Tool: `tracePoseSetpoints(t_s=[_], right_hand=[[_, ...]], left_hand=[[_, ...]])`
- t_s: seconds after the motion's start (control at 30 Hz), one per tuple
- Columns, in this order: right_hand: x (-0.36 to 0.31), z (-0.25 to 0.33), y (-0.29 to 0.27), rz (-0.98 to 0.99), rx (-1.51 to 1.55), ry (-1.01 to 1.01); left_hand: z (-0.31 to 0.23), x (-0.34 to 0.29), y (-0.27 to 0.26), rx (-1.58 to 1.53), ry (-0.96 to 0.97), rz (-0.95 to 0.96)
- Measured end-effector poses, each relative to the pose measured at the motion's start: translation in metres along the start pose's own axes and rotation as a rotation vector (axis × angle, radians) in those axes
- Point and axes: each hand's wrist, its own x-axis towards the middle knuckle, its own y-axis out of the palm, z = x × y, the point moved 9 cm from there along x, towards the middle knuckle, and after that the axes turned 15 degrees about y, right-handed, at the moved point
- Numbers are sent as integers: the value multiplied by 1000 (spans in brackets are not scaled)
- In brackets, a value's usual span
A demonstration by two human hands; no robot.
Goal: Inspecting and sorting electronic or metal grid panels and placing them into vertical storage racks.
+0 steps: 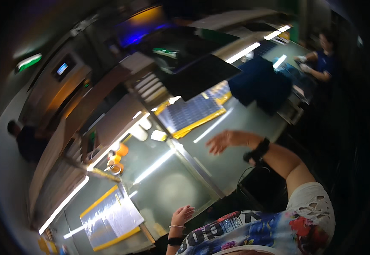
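My right hand [221,142] reaches out over the glass-topped table [236,123] with its fingers loosely stretched and nothing in them. A dark band with a small device [259,149] is strapped at that wrist. The nearest thing to it is a blue gridded sheet stack with yellow edges [193,114]. My left hand [183,213] hangs by the near table edge, fingers extended and holding nothing visible. Beyond it lies a second yellow-edged sheet stack [110,219], partly covered by a pale, shiny sheet.
Orange tape rolls [116,159] and a white roll [158,135] stand at the table's back. A dark panel [204,76] and dark blue cloth-like material [261,85] lie farther off. A gloved co-worker [324,63] works at far right; another person [28,140] stands left.
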Motion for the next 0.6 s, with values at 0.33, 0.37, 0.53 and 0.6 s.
tracePoseSetpoints(t_s=[0.33, 0.37, 0.53, 0.6], right_hand=[[-111, -221, 159, -627, 611, 298], [-125, -222, 171, -763, 610, 313], [-222, -290, 237, -1438, 797, 317], [-266, -300, 271, -1732, 877, 283]], left_hand=[[29, 109, 36, 345, -323, 449], [24, 126, 41, 369, -348, 518], [41, 191, 125, 529, -305, 775], [40, 202, 148, 586, -244, 806]])
